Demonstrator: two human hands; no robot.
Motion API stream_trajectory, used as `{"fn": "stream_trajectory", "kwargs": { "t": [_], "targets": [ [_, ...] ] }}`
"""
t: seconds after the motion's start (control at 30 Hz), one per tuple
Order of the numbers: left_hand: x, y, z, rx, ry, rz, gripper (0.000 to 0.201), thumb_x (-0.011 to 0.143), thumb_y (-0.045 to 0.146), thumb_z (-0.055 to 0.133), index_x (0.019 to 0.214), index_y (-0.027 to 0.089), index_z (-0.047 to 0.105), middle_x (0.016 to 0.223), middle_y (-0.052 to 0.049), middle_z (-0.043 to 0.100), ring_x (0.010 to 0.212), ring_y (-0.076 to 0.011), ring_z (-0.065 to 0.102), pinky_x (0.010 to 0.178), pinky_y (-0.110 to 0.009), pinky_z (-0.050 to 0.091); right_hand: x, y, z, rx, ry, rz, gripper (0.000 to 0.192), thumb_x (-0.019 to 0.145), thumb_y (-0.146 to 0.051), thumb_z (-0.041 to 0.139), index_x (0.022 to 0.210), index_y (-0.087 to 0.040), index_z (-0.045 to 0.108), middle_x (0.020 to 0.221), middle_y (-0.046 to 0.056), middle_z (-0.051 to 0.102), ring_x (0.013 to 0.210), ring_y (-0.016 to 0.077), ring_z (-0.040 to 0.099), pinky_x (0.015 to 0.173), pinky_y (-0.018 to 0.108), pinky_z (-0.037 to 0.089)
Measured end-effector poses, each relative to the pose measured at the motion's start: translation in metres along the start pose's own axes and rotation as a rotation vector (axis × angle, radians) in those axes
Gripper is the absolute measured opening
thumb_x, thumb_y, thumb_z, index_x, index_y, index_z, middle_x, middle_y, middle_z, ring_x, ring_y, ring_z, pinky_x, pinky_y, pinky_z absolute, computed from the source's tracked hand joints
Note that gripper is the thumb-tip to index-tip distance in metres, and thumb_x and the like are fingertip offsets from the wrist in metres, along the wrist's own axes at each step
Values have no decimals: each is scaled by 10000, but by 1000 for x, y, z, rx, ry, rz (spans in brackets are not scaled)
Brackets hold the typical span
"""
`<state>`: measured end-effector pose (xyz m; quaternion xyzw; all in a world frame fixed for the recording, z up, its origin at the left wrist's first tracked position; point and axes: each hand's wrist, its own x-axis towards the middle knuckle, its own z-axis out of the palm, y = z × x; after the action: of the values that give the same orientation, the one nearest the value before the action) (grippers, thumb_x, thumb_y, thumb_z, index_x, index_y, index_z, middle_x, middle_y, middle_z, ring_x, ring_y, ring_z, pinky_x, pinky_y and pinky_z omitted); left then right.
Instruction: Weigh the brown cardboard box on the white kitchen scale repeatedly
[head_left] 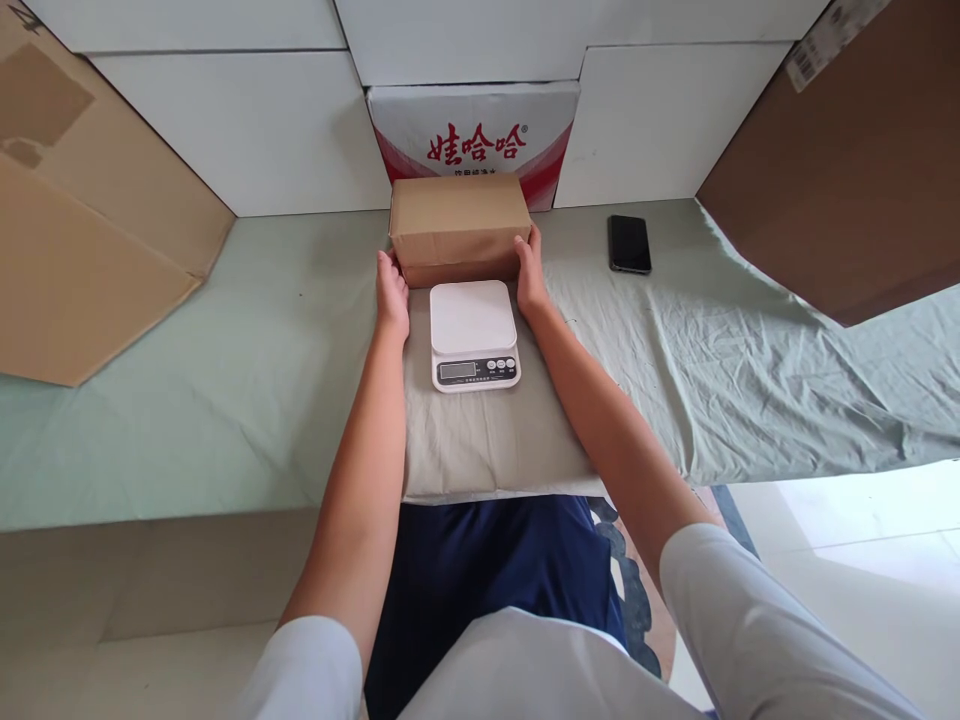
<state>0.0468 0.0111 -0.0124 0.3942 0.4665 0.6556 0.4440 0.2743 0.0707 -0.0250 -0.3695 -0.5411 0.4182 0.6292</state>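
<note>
White shirt front (540, 670) is nearest, w/ navy shorts (495, 560) just past it, by the edge of a cloth-covered bench (187, 430). Far L: big brown cardboard panel (97, 240), standing at an angle. Next, the person's left hand (393, 295) at the L end of a small cardboard box (459, 246), fingers bent in against that end, partly hidden.

Box is mid-bench toward the back, right behind a white digital kitchen scale (472, 318) & in front of a red-and-white carton w/ Chinese lettering (476, 130). Can't tell if its base rests on the bench or is a touch off it, nor if it meets the scale.

My guess on handling: stiff corrugated board, not slippery, prob. fairly light, tho contents don't show; faces could dent if squeezed hard. Best hold is at both ends, low by the corners, palms flat.

Right hand (531, 272) has the R end, thumb on the front face, other fingers round the side, so box is gripped btwn both hands. Further R, well apart, a black smartphone (629, 244) lies flat; far R, another cardboard panel (847, 190) w/ a barcode label (832, 45).
</note>
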Motion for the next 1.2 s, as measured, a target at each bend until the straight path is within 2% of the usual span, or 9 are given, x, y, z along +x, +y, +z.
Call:
{"fn": "stream_trajectory", "kwargs": {
  "t": [0.07,0.17,0.23,0.37,0.53,0.7,0.83,0.97,1.2],
  "targets": [
    [1,-1,0,7,-1,5,752,1004,726,225,1492,253,546,1649,-101,514,1570,-200,441,1292,-345,340,0,1,-1,-5,-17,0,786,821,-792,478,1429,-296,424,1597,47,501,1541,234,428,1368,492,303],
    [0,-1,0,19,-3,37,724,1032,653,195,1508,218,525,1648,-106,515,1587,-188,410,1319,-352,293,1,4,-4,-21,-25,6,778,838,-780,483,1458,-313,434,1646,17,466,1588,222,372,1378,479,277],
    [-2,1,-2,34,19,40,717,1041,627,175,1525,213,506,1688,-96,461,1615,-175,353,1338,-352,246,1,5,-9,-15,-10,36,836,828,-786,495,1498,-296,400,1689,23,412,1624,224,326,1381,484,253],
    [-6,9,-13,61,85,7,769,999,736,195,1544,283,495,1756,-48,340,1667,-183,197,1363,-374,154,-2,5,-18,69,39,149,936,776,-773,560,1545,-295,323,1732,53,358,1637,229,324,1374,514,236],
    [-6,17,-24,74,66,20,917,906,877,162,1559,318,480,1770,-21,307,1678,-202,132,1368,-366,145,-6,3,-22,117,110,194,920,700,-771,652,1464,-308,432,1716,51,397,1625,236,353,1379,565,190],
    [-7,16,-19,55,72,-38,888,968,786,163,1613,220,394,1780,-106,264,1671,-228,179,1365,-414,167,-7,1,-21,58,40,164,805,710,-771,662,1377,-342,523,1637,6,514,1576,229,425,1358,541,295],
    [-6,10,-14,38,62,-71,821,993,753,176,1589,260,449,1759,-98,323,1654,-231,247,1356,-427,193,-9,-3,-20,-11,-27,90,685,784,-750,593,1346,-360,566,1569,-18,590,1549,209,456,1338,499,353],
    [-5,6,-10,33,5,-81,754,1012,722,196,1546,294,513,1699,-88,445,1610,-222,366,1346,-440,216,-12,-10,-18,-42,-23,28,614,801,-679,614,1276,-291,616,1470,18,670,1444,258,548,1327,525,365],
    [-9,0,-5,51,-44,-8,833,984,770,218,1582,245,466,1722,-104,401,1622,-224,341,1349,-414,209,-17,-21,-14,-143,-78,23,457,815,-661,615,1036,-266,677,1310,43,742,1285,295,614,1272,541,423]
  ]
}}
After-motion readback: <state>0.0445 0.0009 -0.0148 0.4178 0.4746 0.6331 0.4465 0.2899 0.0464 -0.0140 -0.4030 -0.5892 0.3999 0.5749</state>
